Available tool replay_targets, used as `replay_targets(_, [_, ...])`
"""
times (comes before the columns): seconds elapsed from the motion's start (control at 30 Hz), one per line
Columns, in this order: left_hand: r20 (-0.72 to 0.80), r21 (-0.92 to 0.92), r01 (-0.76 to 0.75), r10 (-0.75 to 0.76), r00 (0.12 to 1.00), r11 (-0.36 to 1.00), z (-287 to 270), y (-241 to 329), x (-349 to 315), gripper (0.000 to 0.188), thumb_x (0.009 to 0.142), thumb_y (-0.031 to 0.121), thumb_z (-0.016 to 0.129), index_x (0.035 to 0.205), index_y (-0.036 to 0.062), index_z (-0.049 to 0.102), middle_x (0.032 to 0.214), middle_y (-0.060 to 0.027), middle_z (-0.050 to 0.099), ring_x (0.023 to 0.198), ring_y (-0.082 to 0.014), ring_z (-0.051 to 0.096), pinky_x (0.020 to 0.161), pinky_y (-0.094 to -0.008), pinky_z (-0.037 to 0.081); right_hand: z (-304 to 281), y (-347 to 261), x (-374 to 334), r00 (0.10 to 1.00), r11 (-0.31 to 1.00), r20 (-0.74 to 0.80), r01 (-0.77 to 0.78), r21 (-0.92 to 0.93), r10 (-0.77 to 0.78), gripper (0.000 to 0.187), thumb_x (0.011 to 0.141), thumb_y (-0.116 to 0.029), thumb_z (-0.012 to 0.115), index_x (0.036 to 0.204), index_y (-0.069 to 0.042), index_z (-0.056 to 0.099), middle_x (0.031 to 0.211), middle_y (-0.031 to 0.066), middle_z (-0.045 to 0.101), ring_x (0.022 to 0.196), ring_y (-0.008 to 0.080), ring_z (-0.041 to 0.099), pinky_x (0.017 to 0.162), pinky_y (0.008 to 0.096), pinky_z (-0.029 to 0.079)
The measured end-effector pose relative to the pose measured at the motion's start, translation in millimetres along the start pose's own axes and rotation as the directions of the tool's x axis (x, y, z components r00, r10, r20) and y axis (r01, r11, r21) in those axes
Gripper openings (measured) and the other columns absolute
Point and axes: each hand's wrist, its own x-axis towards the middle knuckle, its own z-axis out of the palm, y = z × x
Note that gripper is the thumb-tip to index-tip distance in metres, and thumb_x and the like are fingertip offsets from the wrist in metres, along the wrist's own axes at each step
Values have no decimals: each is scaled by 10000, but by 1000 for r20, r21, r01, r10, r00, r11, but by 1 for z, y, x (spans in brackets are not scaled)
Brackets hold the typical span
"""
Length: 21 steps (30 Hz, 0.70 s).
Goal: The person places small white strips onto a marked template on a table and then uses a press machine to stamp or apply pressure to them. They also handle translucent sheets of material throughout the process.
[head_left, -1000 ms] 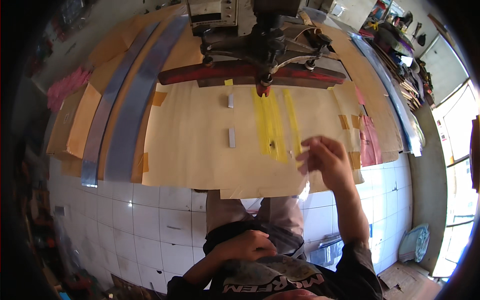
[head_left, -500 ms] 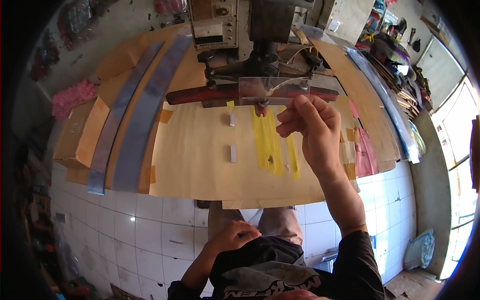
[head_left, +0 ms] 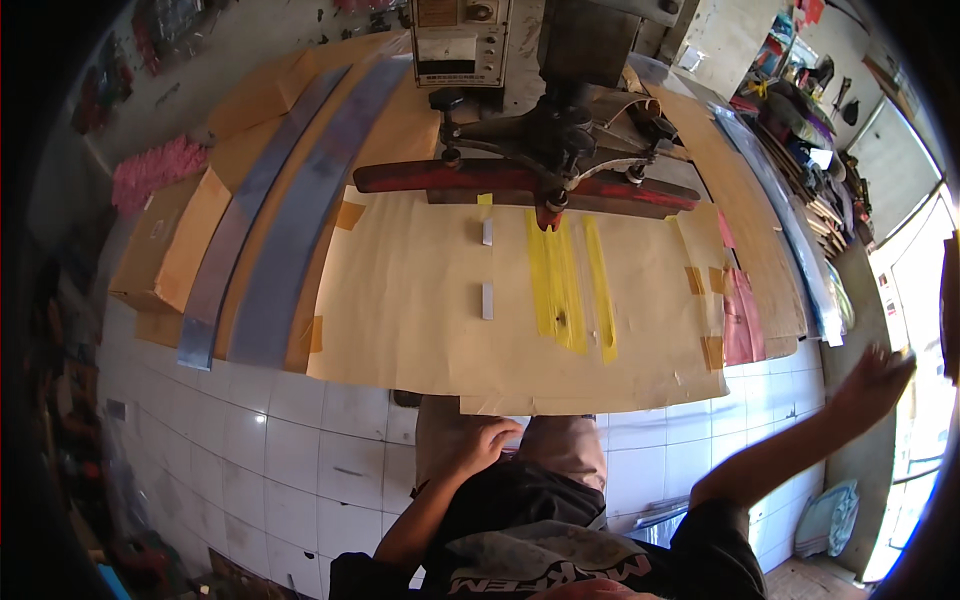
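Note:
My right hand (head_left: 874,388) is stretched far out to the right, beyond the table and in front of the bright doorway. Motion smears its fingers, and whether anything is in them does not show. Low over my lap, my left hand (head_left: 490,441) hangs with loosely bent fingers and nothing visible in it. Ahead of me, a beige sheet (head_left: 400,290) covers the middle of the work table, with yellow tape strips (head_left: 556,290) and two small pale strips on it. Above the sheet's far edge is the press's long red bar (head_left: 440,176).
Blue-grey plastic strips (head_left: 290,220) lie along the table's left side, beside an open cardboard box (head_left: 170,240). A pink piece (head_left: 741,318) is at the right edge. A control box (head_left: 462,45) stands behind the press. White floor tiles (head_left: 280,440) show below.
My right hand has swung from over the table out to the far right. The clear plastic piece it held up before the press is no longer visible. My left hand stays near my lap.

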Motion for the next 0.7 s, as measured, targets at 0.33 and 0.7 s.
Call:
replay_targets(0.33, [-525,725,-96,637,565,682,-99,168,-56,184,901,163,539,726,133,492,646,-6,597,651,-198,633,798,-421,390,-50,219,-331,149,-53,319,-836,547,936,138,999,-233,459,931,-137,532,737,-26,515,548,75,479,446,185,431])
replay_targets(0.7, [667,604,-787,621,412,-127,-140,288,63,74,692,51,589,669,101,540,601,10,493,616,-148,575,499,-248,255,-9,-109,-366,340,556,899,-820,140,275,540,1012,-451,427,1109,55,589,1057,155,627,1000,269,585,917,382,431])
